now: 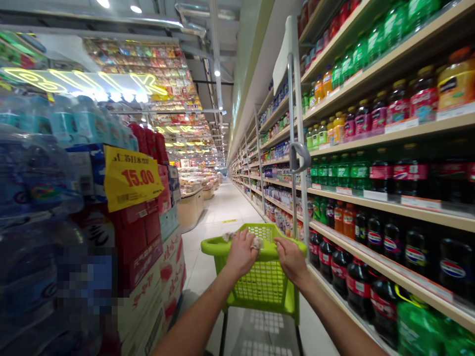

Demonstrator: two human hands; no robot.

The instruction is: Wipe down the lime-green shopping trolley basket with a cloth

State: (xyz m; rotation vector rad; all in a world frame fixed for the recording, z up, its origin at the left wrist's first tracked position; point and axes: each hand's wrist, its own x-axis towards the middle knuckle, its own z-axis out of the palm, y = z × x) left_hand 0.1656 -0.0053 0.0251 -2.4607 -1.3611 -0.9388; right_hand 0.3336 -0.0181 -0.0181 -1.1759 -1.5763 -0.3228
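Observation:
A lime-green plastic shopping cart (260, 287) stands right in front of me, with a basket of slotted walls on dark legs. My left hand (243, 251) lies over the cart's handle bar, fingers closed on it. Beside and partly under that hand is a crumpled whitish thing (257, 242), perhaps a cloth or tissue; its kind is unclear. Toward the handle's right end, my right hand (291, 258) is wrapped round the bar. The cart's inside is mostly hidden behind its near wall and my hands.
Shelves of soda bottles (384, 235) run along the right, close to the cart. A ladder rail with a grey handle (300, 157) juts from them. Stacked drink cartons (143, 257) with a yellow price sign (131, 178) crowd the left. A tiled aisle (222, 202) stretches ahead past food displays.

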